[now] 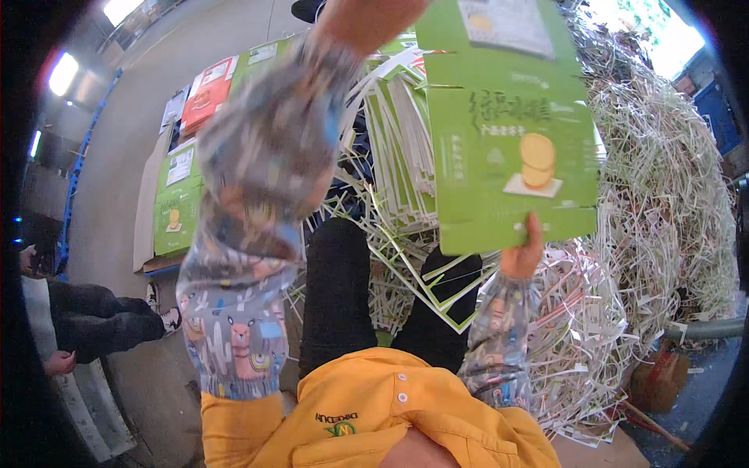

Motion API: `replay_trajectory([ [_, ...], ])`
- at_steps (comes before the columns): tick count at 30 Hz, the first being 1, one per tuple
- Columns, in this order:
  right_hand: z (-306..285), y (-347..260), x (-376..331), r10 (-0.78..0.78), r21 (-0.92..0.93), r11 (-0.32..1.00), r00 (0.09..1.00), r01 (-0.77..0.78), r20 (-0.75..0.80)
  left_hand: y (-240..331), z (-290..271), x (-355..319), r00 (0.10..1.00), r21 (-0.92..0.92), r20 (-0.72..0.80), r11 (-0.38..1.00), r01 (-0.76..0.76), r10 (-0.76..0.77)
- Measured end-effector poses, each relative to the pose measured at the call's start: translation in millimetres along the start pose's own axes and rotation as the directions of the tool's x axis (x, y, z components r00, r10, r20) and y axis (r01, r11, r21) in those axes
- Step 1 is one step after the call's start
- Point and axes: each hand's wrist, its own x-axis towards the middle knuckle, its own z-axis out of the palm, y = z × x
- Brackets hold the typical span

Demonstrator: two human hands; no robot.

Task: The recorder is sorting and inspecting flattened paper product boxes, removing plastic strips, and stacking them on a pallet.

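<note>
A flat green printed carton sheet [468, 203], with pale yellow round shapes pictured on it, is held up in front of me on the right. My right hand [524, 253] grips its lower edge, thumb lying on the printed face and the other fingers behind it. My left hand [376, 17] reaches up past the upper edge of the view; only bare wrist and the start of the hand show, and its fingers are hidden. Just left of the sheet hang many long white-and-green trim strips [399, 148]. Patterned sleeve covers are on both forearms.
Stacked green carton sheets [173, 203] and a red-orange one [207, 97] lie at the left. A large heap of shredded paper strips [663, 171] fills the right side, with more strips around my legs. Another person's dark-trousered legs [101, 316] are at far left.
</note>
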Motion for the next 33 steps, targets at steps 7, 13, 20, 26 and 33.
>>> replay_trajectory([
  [7, 57, 1, -8, 0.402, 0.44, 0.855, 0.886, -0.274, -0.229, 10, 3, -217, 0.405, -0.034, 0.696, 0.536, 0.844, -0.593],
  [13, 125, -25, -37, 0.407, 0.549, 0.769, 0.913, -0.326, -0.027, 90, 76, -263, 0.553, -0.535, 0.659, 0.198, 0.821, -0.51],
  [20, 110, -15, -79, 0.374, 0.128, 0.882, 0.839, -0.454, 0.396, 65, 87, -233, 0.153, -0.825, 0.399, -0.282, 0.49, -0.904],
  [26, 32, -4, -60, 0.587, 0.451, 0.694, 0.804, -0.562, 0.099, 62, 48, -240, 0.066, -0.806, 0.366, -0.281, 0.521, -0.928],
  [33, 71, -21, -10, 0.549, 0.356, 0.713, 0.797, -0.604, 0.251, 65, 45, -271, 0.012, -0.891, 0.35, -0.329, 0.314, -0.937],
])
